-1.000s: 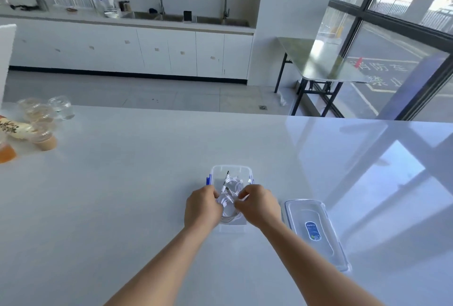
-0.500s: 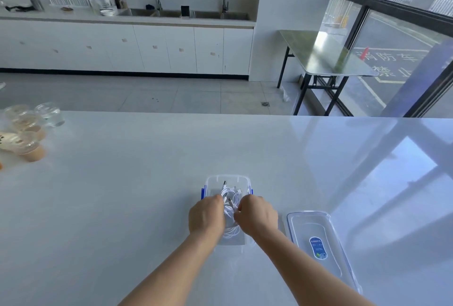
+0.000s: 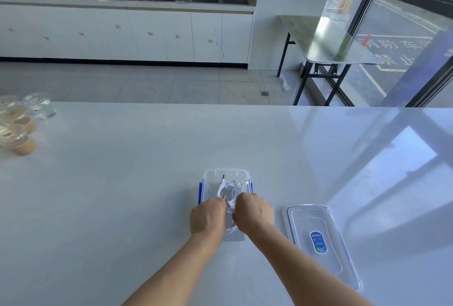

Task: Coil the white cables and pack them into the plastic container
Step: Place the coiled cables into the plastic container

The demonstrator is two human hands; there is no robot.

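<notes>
A clear plastic container (image 3: 226, 172) with blue side clips stands on the white table in front of me. Coiled white cables (image 3: 228, 191) lie inside it, their plug ends pointing to the far side. My left hand (image 3: 207, 217) and my right hand (image 3: 253, 212) are both over the near half of the container, fingers curled down onto the cables, knuckles nearly touching. The near part of the coil is hidden under my hands.
The container's clear lid (image 3: 318, 239) with a blue label lies flat to the right. Several lidded drink cups (image 3: 18, 131) stand at the table's far left. Beyond the table are a floor, kitchen cabinets and a folding table (image 3: 328, 43).
My hands have stayed on the cables in the container, closing slightly together. The camera has tilted, so everything sits lower in view.
</notes>
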